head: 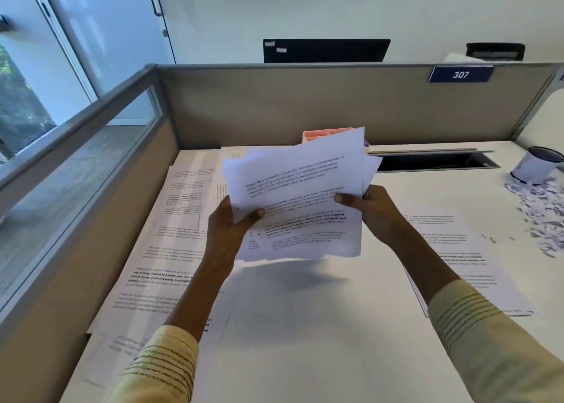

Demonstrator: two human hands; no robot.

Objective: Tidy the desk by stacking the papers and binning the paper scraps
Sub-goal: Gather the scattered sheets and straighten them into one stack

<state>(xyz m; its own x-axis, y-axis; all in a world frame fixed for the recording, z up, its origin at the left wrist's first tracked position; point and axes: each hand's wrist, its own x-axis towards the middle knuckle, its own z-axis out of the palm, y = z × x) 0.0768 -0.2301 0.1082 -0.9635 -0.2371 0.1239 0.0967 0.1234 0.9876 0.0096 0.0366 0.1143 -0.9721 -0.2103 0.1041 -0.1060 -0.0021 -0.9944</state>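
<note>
both hands [227, 228] grip uneven papers [300, 195] above desk [290, 326].

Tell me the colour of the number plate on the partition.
The rectangular number plate is dark blue with white digits 307, seen in the head view.

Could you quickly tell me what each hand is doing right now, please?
Left hand: grips the sheaf of papers at its left edge.
Right hand: grips the same sheaf at its right edge.
</note>
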